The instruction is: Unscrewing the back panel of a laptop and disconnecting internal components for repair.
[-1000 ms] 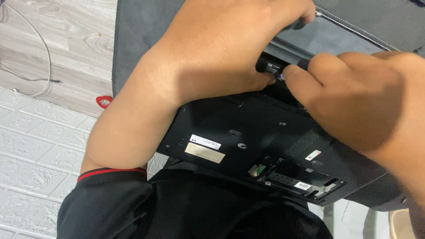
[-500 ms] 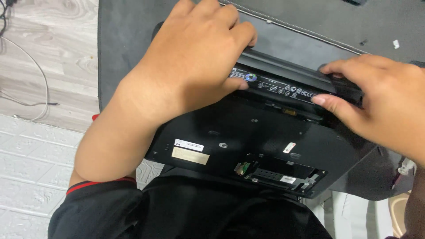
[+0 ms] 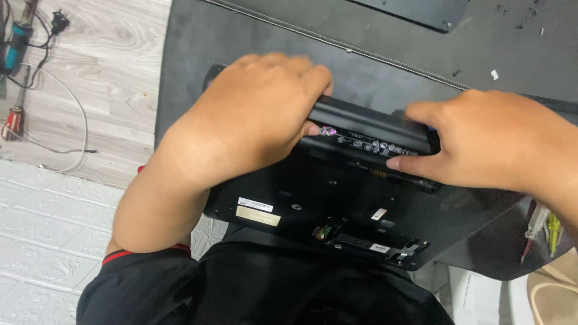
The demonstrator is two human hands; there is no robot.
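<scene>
A long black battery pack (image 3: pixel 373 129) lies along the far edge of an upturned black laptop (image 3: pixel 337 204), its near face showing a row of small printed marks; it sits partly in the bay at the laptop's rear, and whether it is fully seated cannot be told; the left hand (image 3: pixel 253 120) covers the battery's left end, fingers curled over the top and closed on it, thumb hidden beneath; the right hand (image 3: pixel 487 141) grips the battery's right end, fingers bent over the far side and the thumb (image 3: pixel 415 165) pressed flat along the near lower edge, so both hands clamp the same pack from opposite ends; a small spring (image 3: pixel 378 173) shows in the slot just under the battery.

The laptop rests bottom side up on a dark grey mat (image 3: pixel 253 36) with a stitched seam running across it; its near edge hangs toward the person's lap, where black clothing (image 3: pixel 271 289) with a red-trimmed sleeve fills the lower frame; white and pale stickers (image 3: pixel 257 210) sit on the laptop's base, and an open slot (image 3: pixel 367 244) with small connectors lies near the front edge.

Left of the mat the wood-grain desk (image 3: pixel 108 72) carries a thin white cable (image 3: pixel 75 120), a black plug (image 3: pixel 58 21) and a red-handled screwdriver (image 3: pixel 12 120); at the far right, below the right hand, a clear-handled tool (image 3: pixel 536 225) lies beside the mat.
</scene>
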